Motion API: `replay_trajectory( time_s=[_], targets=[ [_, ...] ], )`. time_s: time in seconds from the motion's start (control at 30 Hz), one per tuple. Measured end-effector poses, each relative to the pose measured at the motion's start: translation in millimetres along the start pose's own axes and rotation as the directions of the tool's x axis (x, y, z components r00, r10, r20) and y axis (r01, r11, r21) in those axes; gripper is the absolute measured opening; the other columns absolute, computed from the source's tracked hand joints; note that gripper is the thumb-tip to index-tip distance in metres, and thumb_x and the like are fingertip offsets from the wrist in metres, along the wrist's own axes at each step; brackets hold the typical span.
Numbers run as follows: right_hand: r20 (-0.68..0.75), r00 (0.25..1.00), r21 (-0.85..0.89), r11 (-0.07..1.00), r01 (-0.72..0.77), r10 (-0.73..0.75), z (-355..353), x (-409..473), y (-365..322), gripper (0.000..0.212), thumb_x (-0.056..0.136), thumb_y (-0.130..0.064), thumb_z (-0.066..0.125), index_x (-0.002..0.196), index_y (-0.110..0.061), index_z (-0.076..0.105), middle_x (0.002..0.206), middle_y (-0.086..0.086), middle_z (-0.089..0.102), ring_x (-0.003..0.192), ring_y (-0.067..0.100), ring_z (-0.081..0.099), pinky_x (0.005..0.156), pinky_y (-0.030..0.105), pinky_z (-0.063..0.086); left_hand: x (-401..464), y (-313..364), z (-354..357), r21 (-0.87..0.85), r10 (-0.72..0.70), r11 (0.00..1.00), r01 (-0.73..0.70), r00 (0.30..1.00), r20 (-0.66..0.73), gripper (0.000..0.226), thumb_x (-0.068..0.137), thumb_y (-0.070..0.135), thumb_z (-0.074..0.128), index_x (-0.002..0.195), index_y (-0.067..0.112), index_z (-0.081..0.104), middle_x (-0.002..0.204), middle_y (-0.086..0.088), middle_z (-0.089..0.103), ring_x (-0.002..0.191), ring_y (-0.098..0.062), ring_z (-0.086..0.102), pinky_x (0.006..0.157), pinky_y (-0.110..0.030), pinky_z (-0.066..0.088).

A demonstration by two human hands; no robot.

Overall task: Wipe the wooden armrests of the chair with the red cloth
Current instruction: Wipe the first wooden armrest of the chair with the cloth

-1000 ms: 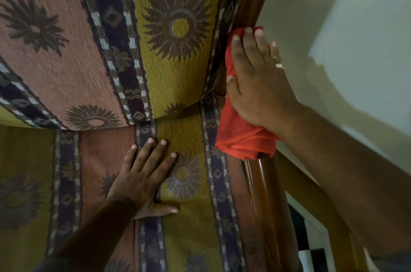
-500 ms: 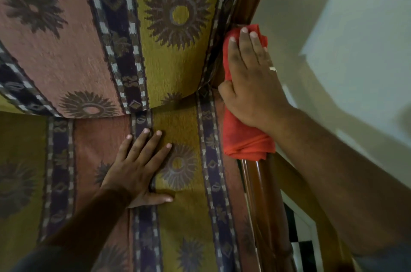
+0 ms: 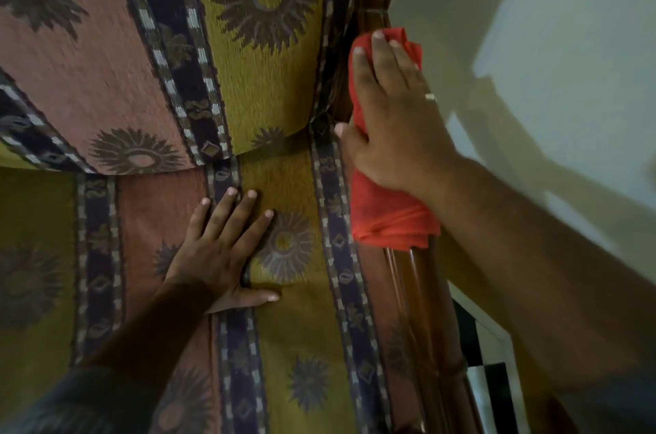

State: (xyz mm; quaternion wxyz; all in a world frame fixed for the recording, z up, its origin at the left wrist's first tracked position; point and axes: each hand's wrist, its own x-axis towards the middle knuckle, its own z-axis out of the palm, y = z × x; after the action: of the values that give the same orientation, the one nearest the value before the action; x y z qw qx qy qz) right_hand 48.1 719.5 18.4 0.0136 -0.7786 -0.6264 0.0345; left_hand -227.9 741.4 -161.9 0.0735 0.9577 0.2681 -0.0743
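The fingers (image 3: 385, 68) of the right hand (image 3: 394, 128) are lying spread over the red cloth (image 3: 387, 213), thumb curling round its inner edge — pressing it onto the wooden armrest (image 3: 426, 298) beside the pale wall (image 3: 550, 43). The left hand (image 3: 223, 249) is resting flat, fingers splayed and gripping nothing, on the patterned seat cushion (image 3: 301, 345) — just below the backrest (image 3: 248, 60).
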Motion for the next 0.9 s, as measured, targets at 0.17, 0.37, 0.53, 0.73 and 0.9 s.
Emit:
replay_trajectory(
  time_s=[0.17, 0.37, 0.53, 0.73, 0.9],
  targets=[
    [-0.001, 1.000, 0.161, 0.987, -0.030, 0.031, 1, -29, 2, 0.075, 0.103, -0.036, 0.042, 0.158, -0.011, -0.001, 0.168, 0.010, -0.010, 0.154, 0.026, -0.011, 0.123, 0.036, -0.002, -1, -1, -2, 0.008, 0.003, 1.000, -0.003, 1.000, -0.023, 0.123, 0.067, 0.100, 0.026, 0.159, 0.019, 0.019, 0.166, -0.018, 0.017, 0.153, -0.042, 0.012, 0.119, -0.065, 0.011],
    [0.028, 0.998, 0.082, 0.995, -0.052, 0.049, 1, -50, -5, 0.072, 0.103, -0.033, 0.038, 0.158, -0.009, -0.002, 0.167, 0.014, -0.010, 0.154, 0.031, -0.011, 0.123, 0.037, -0.003, -2, 1, -5, 0.036, 0.000, 0.999, 0.002, 0.998, -0.064, 0.122, 0.067, 0.100, 0.021, 0.159, 0.018, 0.019, 0.166, -0.018, 0.016, 0.152, -0.043, 0.014, 0.119, -0.065, 0.012],
    [-0.009, 0.997, -0.032, 0.997, -0.073, 0.073, 4, -24, -10, 0.072, 0.103, -0.034, 0.039, 0.158, -0.010, -0.001, 0.168, 0.015, -0.005, 0.154, 0.033, -0.005, 0.125, 0.050, 0.010, -2, 0, 0, 0.051, 0.003, 0.999, 0.002, 0.996, -0.088, 0.123, 0.067, 0.100, 0.018, 0.160, 0.020, 0.011, 0.168, -0.016, 0.009, 0.153, -0.040, 0.007, 0.120, -0.062, 0.007],
    [0.013, 0.997, 0.033, 0.997, -0.076, 0.075, 3, -68, -19, 0.069, 0.103, -0.030, 0.037, 0.158, -0.008, 0.002, 0.168, 0.014, -0.005, 0.155, 0.031, -0.006, 0.125, 0.050, 0.010, -4, 1, -8, 0.032, -0.005, 0.999, 0.007, 0.997, -0.079, 0.122, 0.067, 0.100, 0.021, 0.160, 0.021, 0.013, 0.168, -0.014, 0.011, 0.154, -0.039, 0.008, 0.122, -0.061, 0.009],
    [0.016, 0.998, 0.037, 0.997, -0.067, 0.066, 7, -92, -21, 0.067, 0.103, -0.029, 0.038, 0.157, -0.007, 0.006, 0.167, 0.016, -0.001, 0.154, 0.033, -0.003, 0.124, 0.045, 0.008, -6, -1, -10, 0.034, -0.002, 0.999, 0.005, 0.996, -0.087, 0.122, 0.067, 0.100, 0.018, 0.159, 0.020, 0.017, 0.167, -0.015, 0.014, 0.153, -0.040, 0.012, 0.122, -0.060, 0.010]
  ],
)
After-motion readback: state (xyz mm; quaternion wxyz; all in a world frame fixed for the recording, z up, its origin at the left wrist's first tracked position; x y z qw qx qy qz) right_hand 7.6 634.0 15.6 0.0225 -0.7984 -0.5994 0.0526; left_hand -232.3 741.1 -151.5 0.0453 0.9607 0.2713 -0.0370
